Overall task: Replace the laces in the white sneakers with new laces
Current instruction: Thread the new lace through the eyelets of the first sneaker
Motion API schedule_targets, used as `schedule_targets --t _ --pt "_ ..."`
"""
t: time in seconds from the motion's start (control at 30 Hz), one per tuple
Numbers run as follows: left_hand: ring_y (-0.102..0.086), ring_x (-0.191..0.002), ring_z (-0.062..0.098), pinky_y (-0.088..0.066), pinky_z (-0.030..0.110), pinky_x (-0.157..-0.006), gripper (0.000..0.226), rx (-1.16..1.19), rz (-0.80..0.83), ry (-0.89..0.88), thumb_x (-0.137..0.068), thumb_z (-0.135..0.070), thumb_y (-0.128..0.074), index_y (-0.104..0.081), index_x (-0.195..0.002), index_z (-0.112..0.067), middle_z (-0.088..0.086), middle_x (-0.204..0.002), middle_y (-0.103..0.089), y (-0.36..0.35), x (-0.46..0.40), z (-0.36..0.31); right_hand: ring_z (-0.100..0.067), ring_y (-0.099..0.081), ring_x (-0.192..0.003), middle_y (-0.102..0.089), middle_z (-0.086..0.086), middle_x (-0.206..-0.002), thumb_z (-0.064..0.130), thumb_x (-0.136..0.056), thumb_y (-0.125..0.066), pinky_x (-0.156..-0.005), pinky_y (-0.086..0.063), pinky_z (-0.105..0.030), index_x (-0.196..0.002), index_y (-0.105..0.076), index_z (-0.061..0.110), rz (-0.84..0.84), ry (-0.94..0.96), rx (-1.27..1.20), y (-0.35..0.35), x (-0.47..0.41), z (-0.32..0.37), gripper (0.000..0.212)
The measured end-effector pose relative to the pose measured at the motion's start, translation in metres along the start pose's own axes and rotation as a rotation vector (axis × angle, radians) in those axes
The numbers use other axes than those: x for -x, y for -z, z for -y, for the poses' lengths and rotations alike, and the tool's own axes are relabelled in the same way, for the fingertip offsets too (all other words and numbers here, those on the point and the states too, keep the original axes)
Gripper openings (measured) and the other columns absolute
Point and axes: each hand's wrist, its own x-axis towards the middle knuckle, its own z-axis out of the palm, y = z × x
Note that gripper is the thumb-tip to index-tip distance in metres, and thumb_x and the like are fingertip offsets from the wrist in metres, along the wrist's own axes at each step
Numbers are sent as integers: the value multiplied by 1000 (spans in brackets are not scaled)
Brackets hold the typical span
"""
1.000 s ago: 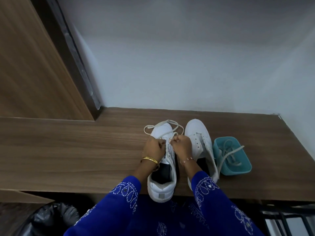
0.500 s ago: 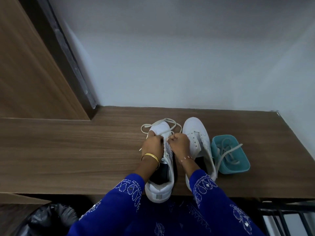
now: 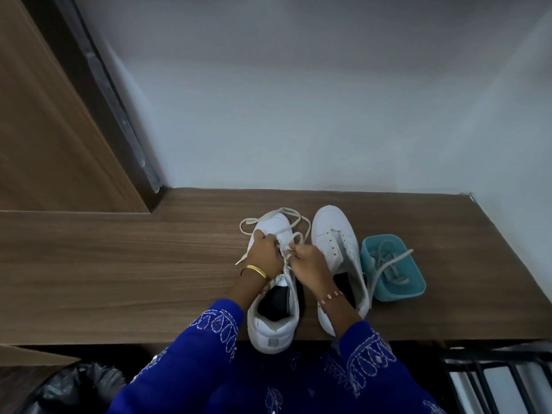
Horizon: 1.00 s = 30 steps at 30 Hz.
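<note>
I see two white sneakers side by side on the wooden surface (image 3: 119,264), toes pointing to the far edge by the wall. The left sneaker (image 3: 273,318) has its heel sticking out over the near edge. The right sneaker (image 3: 334,234) sits just beside it and I see bare lace holes on its top.

My left hand (image 3: 264,253) and my right hand (image 3: 309,262) are close together over the lace holes of the left sneaker. Both have curled fingers. Each one pinches a bit of the cream lace (image 3: 286,222) in that shoe. The loose part of the lace loops over the toe of the shoe, and one end lies on the surface to the left of my left hand.

A small teal tub (image 3: 400,288) stands just right of the right sneaker, toward the right end of the surface. Laces (image 3: 385,261) lie heaped inside it, and one strand hangs over its rim toward the right sneaker.

My left wrist has a gold bangle (image 3: 257,271). My right wrist has a thin bead band (image 3: 330,297). Both arms wear blue sleeves (image 3: 191,348) with white stitching. A black bag (image 3: 83,386) shows below the near edge at the left corner.
</note>
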Motion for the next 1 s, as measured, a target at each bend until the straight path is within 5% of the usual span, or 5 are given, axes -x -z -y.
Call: schedule_targets --t 0.23,0.4,0.57,0.8,1.0 --pt "-43 -60 23 -32 27 -58 35 524 -26 161 -89 5 -43 -46 -57 -10 3 -58 -43 14 -5 15 -37 -58 -101 -64 -25 -105 24 -99 -35 -75 -40 -32 -95 -62 -8 69 -125 238 -15 8 -16 42" --pt "-48 -66 12 -37 13 -49 31 997 7 231 -96 3 -35 -50 -74 -12 2 -77 -56 27 14 15 -36 -59 -102 -65 -24 -105 39 -99 -34 -80 -43 -33 -99 -63 -7 157 -163 264 -18 12 -11 55" --pt "-56 -77 11 -42 23 -64 32 1123 53 286 -99 -7 -33 -49 -73 -13 2 -88 -63 32 20 14 -20 -50 -57 -47 -5 -56 22 -88 -54 -52 -40 -23 -54 -45 7 166 -194 51 3 0 -1 38" --pt "-58 -80 12 -43 24 -69 32 1239 110 365 -101 -9 -28 -49 -76 -12 -5 -69 -70 34 21 17 -10 -41 -51 -43 3 -55 31 -80 -65 -44 -25 -19 -55 -41 15 143 -129 86 -12 11 12 38" --pt "-68 -68 21 -56 27 -65 33 1418 103 407 -102 -14 -23 -48 -81 -8 7 -62 -66 47 21 14 -33 -63 -93 -68 -18 -98 24 -82 -63 -62 -35 -24 -93 -65 -3 26 -158 126 -12 13 9 29"
